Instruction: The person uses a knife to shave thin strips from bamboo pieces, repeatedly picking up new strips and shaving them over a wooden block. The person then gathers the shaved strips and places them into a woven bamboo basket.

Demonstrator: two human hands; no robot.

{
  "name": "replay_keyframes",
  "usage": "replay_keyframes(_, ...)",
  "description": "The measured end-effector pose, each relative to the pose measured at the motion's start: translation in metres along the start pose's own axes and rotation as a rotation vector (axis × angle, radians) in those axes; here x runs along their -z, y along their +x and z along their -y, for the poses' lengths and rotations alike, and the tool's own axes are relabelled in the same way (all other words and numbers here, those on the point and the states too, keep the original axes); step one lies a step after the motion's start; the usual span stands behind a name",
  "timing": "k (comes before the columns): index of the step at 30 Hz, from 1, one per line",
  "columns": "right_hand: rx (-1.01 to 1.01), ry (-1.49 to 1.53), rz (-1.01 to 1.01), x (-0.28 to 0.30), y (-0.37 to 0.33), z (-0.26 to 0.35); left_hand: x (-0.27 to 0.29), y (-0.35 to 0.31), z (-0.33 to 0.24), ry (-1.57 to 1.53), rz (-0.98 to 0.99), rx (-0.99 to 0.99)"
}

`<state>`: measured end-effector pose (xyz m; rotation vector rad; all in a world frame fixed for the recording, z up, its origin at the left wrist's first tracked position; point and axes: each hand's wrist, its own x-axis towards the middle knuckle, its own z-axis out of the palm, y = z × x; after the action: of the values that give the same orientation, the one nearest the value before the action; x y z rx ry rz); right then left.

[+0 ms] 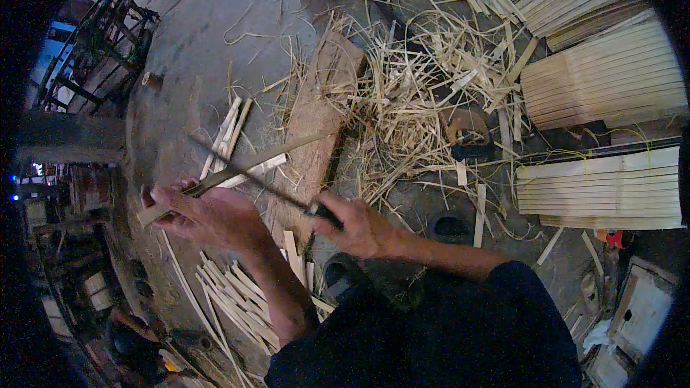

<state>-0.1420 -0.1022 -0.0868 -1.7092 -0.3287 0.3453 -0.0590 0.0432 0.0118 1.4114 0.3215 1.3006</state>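
My left hand (215,219) is closed around a long bamboo strip (277,149). One end of the strip pokes out past my fingers, and the other slants up to the right over a wooden plank (310,129). In my right hand (359,228) is the dark handle of a long, thin-bladed knife (248,172). The blade points up and to the left and crosses the strip in the picture; whether the two touch I cannot tell. Under the strip, several pale split pieces (228,129) lie on the floor left of the plank.
A tangled heap of shavings (410,93) covers the floor right of the plank. Slatted panels (600,190) line the right side. Cut strips (233,294) lie below my left forearm. A dark frame (108,43) stands far left, and another person (133,341) is at lower left.
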Motion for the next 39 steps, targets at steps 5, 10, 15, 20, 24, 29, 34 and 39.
replay_keyframes(5,-0.175,-0.207,0.013,-0.007,-0.004,-0.013,0.012,-0.005,0.009,0.090,-0.015,-0.028)
replay_keyframes(10,-0.385,-0.272,-0.160,0.027,-0.012,-0.104,0.019,0.008,0.025,-0.005,0.051,0.012)
replay_keyframes(15,-0.366,-0.219,-0.176,0.030,-0.010,-0.104,0.008,-0.017,0.076,0.072,0.131,0.279)
replay_keyframes(20,-0.302,-0.091,-0.227,0.024,-0.014,-0.135,0.050,-0.008,0.147,0.085,0.589,0.495)
replay_keyframes(24,-0.511,0.300,-0.155,0.023,-0.022,-0.123,0.070,0.051,0.123,-0.110,0.404,0.609)
replay_keyframes(29,-0.421,0.473,-0.109,0.018,-0.029,-0.121,0.058,0.034,0.035,-0.492,0.614,0.773)
replay_keyframes(34,-0.274,0.435,-0.118,0.017,-0.030,-0.130,0.069,0.000,0.087,0.218,0.707,0.515)
replay_keyframes(39,-0.224,0.260,-0.139,0.014,-0.031,-0.144,0.051,0.018,0.062,0.213,0.451,0.150)
